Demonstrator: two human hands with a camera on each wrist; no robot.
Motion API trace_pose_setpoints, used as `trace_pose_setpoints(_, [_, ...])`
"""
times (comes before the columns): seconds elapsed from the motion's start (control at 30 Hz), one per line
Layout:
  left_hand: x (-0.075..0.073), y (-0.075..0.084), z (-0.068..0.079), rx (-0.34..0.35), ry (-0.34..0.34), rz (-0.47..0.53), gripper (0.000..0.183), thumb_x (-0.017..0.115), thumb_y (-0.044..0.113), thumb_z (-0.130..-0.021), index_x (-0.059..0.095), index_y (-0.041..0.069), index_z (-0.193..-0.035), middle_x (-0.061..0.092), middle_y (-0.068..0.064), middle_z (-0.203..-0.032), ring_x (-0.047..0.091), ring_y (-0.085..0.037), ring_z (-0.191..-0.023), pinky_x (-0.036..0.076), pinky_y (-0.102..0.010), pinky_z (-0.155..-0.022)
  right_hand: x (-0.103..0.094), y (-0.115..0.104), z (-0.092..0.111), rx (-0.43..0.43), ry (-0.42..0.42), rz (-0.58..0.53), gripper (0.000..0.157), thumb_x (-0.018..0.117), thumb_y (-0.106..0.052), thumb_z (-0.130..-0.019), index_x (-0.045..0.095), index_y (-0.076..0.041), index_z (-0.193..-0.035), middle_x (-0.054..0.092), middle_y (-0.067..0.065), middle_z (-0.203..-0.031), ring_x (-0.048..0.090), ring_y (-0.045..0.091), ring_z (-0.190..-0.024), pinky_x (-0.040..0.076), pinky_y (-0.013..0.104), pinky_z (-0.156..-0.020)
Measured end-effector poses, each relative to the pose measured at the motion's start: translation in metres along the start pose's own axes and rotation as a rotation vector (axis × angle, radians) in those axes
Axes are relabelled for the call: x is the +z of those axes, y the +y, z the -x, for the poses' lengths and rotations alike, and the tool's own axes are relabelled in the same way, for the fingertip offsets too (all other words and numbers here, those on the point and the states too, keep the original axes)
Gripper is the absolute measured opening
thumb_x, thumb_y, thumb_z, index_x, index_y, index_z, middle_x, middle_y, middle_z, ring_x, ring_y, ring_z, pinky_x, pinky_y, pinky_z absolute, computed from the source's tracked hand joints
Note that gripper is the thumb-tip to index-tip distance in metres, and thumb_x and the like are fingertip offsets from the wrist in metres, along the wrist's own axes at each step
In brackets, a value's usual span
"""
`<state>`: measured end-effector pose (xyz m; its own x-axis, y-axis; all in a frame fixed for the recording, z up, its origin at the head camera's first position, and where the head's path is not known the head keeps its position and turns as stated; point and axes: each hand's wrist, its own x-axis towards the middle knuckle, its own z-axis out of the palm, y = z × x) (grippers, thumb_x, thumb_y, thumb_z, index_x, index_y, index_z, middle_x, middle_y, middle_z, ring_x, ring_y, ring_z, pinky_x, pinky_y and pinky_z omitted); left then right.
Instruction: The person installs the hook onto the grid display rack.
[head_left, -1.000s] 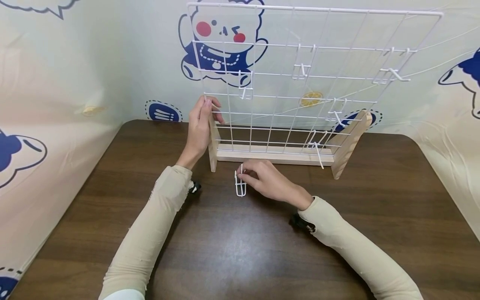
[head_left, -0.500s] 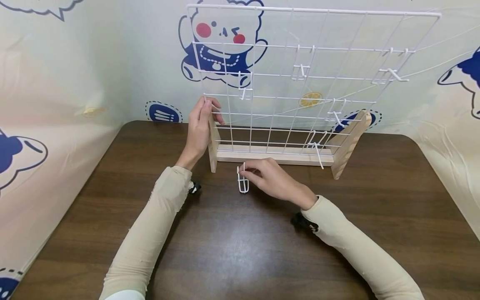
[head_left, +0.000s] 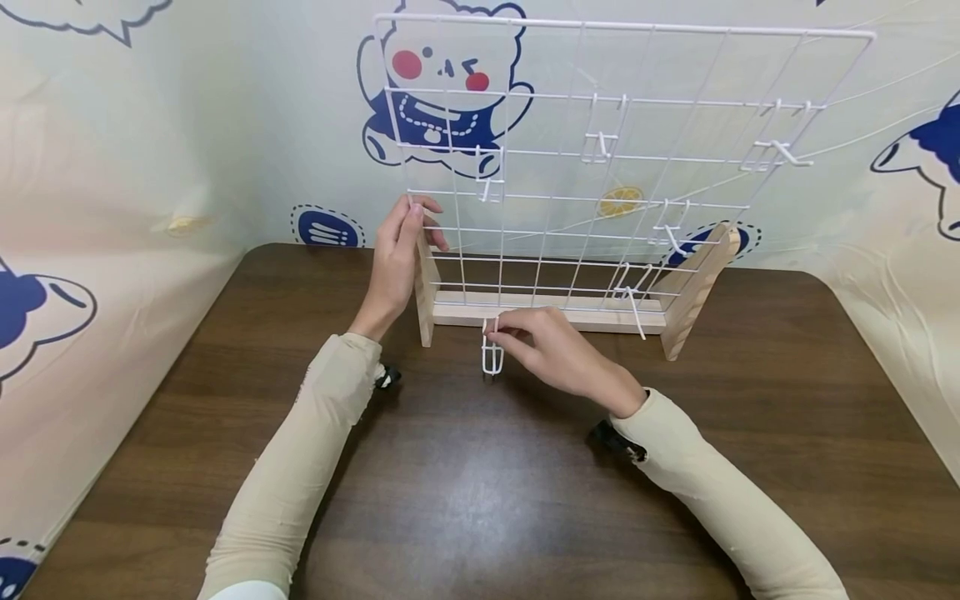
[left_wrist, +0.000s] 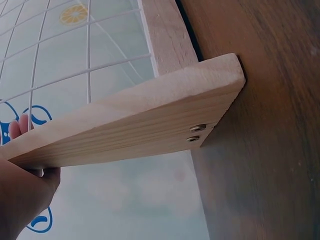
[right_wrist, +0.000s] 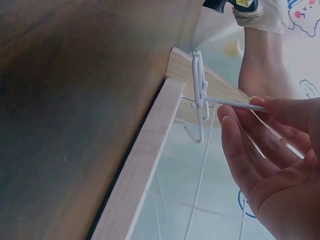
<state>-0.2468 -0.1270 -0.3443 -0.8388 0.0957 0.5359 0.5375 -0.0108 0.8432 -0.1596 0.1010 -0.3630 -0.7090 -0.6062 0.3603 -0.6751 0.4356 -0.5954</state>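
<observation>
At the left end of a white wire grid rack [head_left: 622,26], my left hand [head_left: 393,262] grips the top of the wooden side post [head_left: 425,302], its fingers reaching behind. The left wrist view shows that post [left_wrist: 135,120] from its outer side, two screws near its foot. My right hand [head_left: 561,350] pinches a white wire hook [head_left: 492,372] in front of the rack's base, low over the table. In the right wrist view thumb and fingertips hold the straight prong of the hook [right_wrist: 199,85], and its double-wire back points away from the palm.
Several similar white hooks hang on the grid, among them one at the upper right [head_left: 783,152] and one low on the right [head_left: 637,315]. A wooden crossbar [head_left: 551,318] joins the side posts along the brown table [head_left: 450,500]. Printed fabric [head_left: 225,125] hangs behind.
The right hand has moved slightly right and toward the rack, carrying the hook with it. The left hand keeps its place on the side post.
</observation>
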Motion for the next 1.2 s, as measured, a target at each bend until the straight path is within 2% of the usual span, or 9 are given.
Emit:
trace_pose_setpoints(0.17, [-0.002,0.001,0.001,-0.005,-0.005,0.046,0.033,0.037,0.025,-0.108,0.058,0.002,-0.118,0.056,-0.031,-0.088,0.059,-0.037,-0.079,0.052,-0.041,-0.082,-0.003,-0.002,0.000,-0.032,0.024,0.023,0.012,0.063,-0.010,-0.098,0.072,-0.006,-0.093,0.068,-0.003,-0.082,0.055,0.009,-0.069,0.052,0.029,-0.066])
trace_pose_setpoints(0.33, [-0.004,0.000,-0.001,-0.034,-0.027,0.158,0.027,0.043,0.025,-0.106,0.060,0.004,-0.110,0.057,-0.026,-0.092,0.060,-0.031,-0.080,0.053,-0.039,-0.083,-0.006,-0.006,0.001,-0.066,0.065,0.016,0.011,0.063,-0.008,-0.098,0.074,-0.005,-0.099,0.074,0.003,-0.094,0.065,0.007,-0.084,0.057,0.030,-0.079])
trace_pose_setpoints(0.47, [-0.007,0.000,-0.003,-0.092,-0.059,0.298,0.021,0.045,0.019,-0.105,0.061,0.005,-0.103,0.059,-0.018,-0.097,0.060,-0.031,-0.084,0.051,-0.040,-0.087,-0.008,-0.011,0.001,-0.099,0.113,-0.003,0.012,0.063,-0.008,-0.097,0.074,-0.006,-0.101,0.075,0.004,-0.101,0.069,0.009,-0.097,0.055,0.026,-0.088])
trace_pose_setpoints(0.53, [-0.008,0.000,-0.004,-0.107,-0.069,0.337,0.019,0.046,0.016,-0.104,0.062,0.005,-0.101,0.060,-0.014,-0.098,0.059,-0.032,-0.085,0.050,-0.041,-0.088,-0.009,-0.013,0.002,-0.120,0.140,-0.011,0.012,0.064,-0.008,-0.097,0.075,-0.006,-0.102,0.075,0.005,-0.102,0.069,0.010,-0.099,0.055,0.025,-0.090])
trace_pose_setpoints(0.8, [-0.007,0.003,-0.004,-0.095,-0.074,0.333,0.020,0.045,0.015,-0.104,0.061,0.005,-0.099,0.060,-0.014,-0.099,0.059,-0.033,-0.086,0.051,-0.041,-0.086,-0.011,-0.018,0.000,-0.209,0.224,0.011,0.014,0.067,-0.004,-0.094,0.075,-0.001,-0.105,0.075,0.009,-0.105,0.070,0.018,-0.103,0.053,0.025,-0.094])
trace_pose_setpoints(1.2, [-0.010,0.000,-0.006,-0.129,-0.065,0.378,0.021,0.045,0.018,-0.103,0.060,0.005,-0.099,0.061,-0.011,-0.096,0.059,-0.027,-0.085,0.048,-0.039,-0.088,-0.017,-0.017,0.001,-0.319,0.268,0.137,0.018,0.067,0.001,-0.093,0.073,0.001,-0.109,0.074,0.011,-0.107,0.070,0.022,-0.103,0.053,0.028,-0.096])
